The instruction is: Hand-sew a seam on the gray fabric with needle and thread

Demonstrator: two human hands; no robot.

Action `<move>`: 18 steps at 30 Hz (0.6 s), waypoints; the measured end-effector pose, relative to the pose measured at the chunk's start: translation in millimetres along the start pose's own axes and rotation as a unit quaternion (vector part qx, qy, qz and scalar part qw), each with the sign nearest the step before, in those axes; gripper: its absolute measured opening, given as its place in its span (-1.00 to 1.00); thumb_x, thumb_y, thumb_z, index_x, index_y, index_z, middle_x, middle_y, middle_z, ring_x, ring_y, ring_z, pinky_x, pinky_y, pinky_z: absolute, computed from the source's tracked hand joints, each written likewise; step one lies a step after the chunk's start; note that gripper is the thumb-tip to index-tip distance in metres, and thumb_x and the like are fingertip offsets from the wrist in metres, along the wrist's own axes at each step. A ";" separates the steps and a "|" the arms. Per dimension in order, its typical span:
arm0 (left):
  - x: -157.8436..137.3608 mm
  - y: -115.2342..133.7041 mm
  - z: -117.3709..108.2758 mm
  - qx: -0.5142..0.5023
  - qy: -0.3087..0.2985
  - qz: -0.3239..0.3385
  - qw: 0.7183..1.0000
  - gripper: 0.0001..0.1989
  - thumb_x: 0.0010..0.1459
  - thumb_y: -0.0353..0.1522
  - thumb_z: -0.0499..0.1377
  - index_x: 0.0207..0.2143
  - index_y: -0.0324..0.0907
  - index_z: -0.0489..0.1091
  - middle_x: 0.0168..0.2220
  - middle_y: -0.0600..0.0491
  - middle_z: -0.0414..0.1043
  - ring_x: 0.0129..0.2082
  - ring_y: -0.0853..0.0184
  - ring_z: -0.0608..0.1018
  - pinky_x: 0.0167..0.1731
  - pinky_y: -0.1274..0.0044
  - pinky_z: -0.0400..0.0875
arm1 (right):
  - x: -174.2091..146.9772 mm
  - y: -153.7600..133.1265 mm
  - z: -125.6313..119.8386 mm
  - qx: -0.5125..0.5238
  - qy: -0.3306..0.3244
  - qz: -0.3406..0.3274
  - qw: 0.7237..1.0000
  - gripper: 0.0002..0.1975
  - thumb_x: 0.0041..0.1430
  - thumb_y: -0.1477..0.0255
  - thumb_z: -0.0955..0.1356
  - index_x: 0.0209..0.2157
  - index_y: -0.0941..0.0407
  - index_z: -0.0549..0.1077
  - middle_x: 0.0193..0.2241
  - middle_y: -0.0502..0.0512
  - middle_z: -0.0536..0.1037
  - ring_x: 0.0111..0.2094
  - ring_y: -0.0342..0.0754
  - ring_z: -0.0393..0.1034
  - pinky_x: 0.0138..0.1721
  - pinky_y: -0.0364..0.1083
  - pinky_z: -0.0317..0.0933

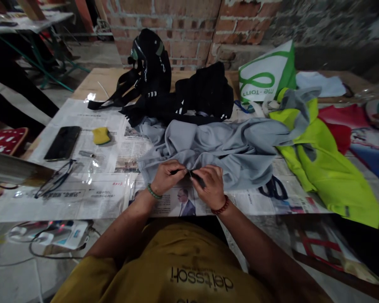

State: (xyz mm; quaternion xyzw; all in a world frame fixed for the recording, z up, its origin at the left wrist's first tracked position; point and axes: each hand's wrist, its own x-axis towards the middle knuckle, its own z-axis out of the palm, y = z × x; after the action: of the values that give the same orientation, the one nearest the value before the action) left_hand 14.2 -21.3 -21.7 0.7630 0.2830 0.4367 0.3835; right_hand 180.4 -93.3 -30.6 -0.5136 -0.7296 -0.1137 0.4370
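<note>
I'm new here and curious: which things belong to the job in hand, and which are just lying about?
Job: dark piece in left hand and right hand; probably grey cloth; perhaps scissors.

Apparently lying about: phone, sponge, backpack, yellow garment.

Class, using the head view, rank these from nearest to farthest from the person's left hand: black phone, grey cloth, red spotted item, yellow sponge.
From the left hand:
1. Grey cloth: right at the hand, spreading ahead and rightward.
2. Yellow sponge: ahead, to the left.
3. Black phone: left of the sponge.
4. Red spotted item: far left, by the picture's edge.
</note>
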 end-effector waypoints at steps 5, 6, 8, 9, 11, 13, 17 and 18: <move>0.2 1.3 0.2 -0.015 -0.012 -0.011 1.000 -0.83 0.11 -0.39 0.18 -0.50 -0.23 0.49 -0.54 0.06 0.43 -0.51 0.44 0.44 -0.45 0.59 0.35 | 6.2 3.6 3.9 -0.003 -0.003 -0.019 1.000 -0.95 0.20 0.41 0.36 -0.28 0.05 0.47 -0.38 0.03 0.51 -0.21 -0.04 0.32 -0.12 -0.01 0.14; 0.1 1.4 0.4 -0.018 -0.011 -0.013 1.000 -0.83 0.11 -0.39 0.18 -0.50 -0.23 0.48 -0.54 0.07 0.43 -0.51 0.44 0.43 -0.45 0.59 0.34 | 7.5 3.7 4.2 -0.003 -0.003 -0.020 1.000 -0.96 0.20 0.41 0.36 -0.29 0.05 0.47 -0.39 0.03 0.51 -0.22 -0.05 0.33 -0.13 -0.01 0.14; -0.1 1.6 0.6 -0.021 -0.011 -0.018 1.000 -0.83 0.11 -0.38 0.17 -0.51 -0.23 0.48 -0.54 0.07 0.42 -0.52 0.44 0.43 -0.45 0.59 0.34 | 10.0 3.4 4.4 0.000 -0.006 -0.018 1.000 -0.96 0.20 0.41 0.36 -0.30 0.04 0.48 -0.39 0.02 0.52 -0.22 -0.05 0.35 -0.13 -0.01 0.15; -0.1 1.7 0.6 -0.022 -0.013 -0.021 0.999 -0.82 0.11 -0.38 0.17 -0.51 -0.23 0.48 -0.54 0.07 0.42 -0.52 0.44 0.42 -0.45 0.59 0.34 | 11.2 3.1 4.4 0.003 -0.008 -0.015 1.000 -0.96 0.21 0.41 0.36 -0.30 0.04 0.48 -0.39 0.01 0.53 -0.23 -0.05 0.36 -0.13 -0.01 0.16; -0.1 2.4 0.3 -0.021 -0.019 -0.027 0.999 -0.81 0.12 -0.36 0.17 -0.51 -0.23 0.48 -0.53 0.07 0.41 -0.52 0.44 0.42 -0.45 0.59 0.34 | 13.7 2.2 4.2 0.021 -0.011 0.000 1.000 -0.95 0.22 0.42 0.35 -0.31 0.03 0.47 -0.40 0.01 0.53 -0.24 -0.05 0.38 -0.14 0.00 0.17; 0.1 3.0 -0.2 -0.018 -0.026 -0.031 0.999 -0.81 0.13 -0.35 0.16 -0.50 -0.23 0.48 -0.53 0.07 0.40 -0.52 0.45 0.41 -0.45 0.59 0.33 | 16.0 1.1 3.6 0.055 -0.006 0.028 0.998 -0.95 0.23 0.43 0.34 -0.32 0.04 0.46 -0.41 0.01 0.53 -0.26 -0.05 0.39 -0.17 0.00 0.20; 0.7 2.1 0.5 -0.008 -0.016 -0.031 0.999 -0.79 0.15 -0.34 0.17 -0.51 -0.23 0.47 -0.55 0.09 0.37 -0.52 0.46 0.40 -0.47 0.60 0.30 | 17.6 -1.1 0.9 0.118 0.017 0.078 0.990 -0.95 0.22 0.46 0.33 -0.35 0.05 0.42 -0.42 0.00 0.52 -0.30 -0.07 0.40 -0.19 0.01 0.22; 0.8 1.2 1.1 -0.010 -0.013 -0.028 0.999 -0.78 0.15 -0.34 0.17 -0.51 -0.23 0.47 -0.56 0.09 0.37 -0.53 0.46 0.39 -0.47 0.60 0.30 | 17.4 -1.4 -0.3 0.128 0.021 0.082 0.988 -0.95 0.22 0.47 0.34 -0.34 0.05 0.42 -0.42 0.00 0.52 -0.30 -0.07 0.41 -0.19 0.01 0.23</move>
State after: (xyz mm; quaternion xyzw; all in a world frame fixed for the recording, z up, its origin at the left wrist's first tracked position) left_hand 15.6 -21.6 -20.7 0.7567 0.2951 0.4183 0.4066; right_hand 177.8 -82.8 -17.0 -0.5092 -0.6840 0.0058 0.5223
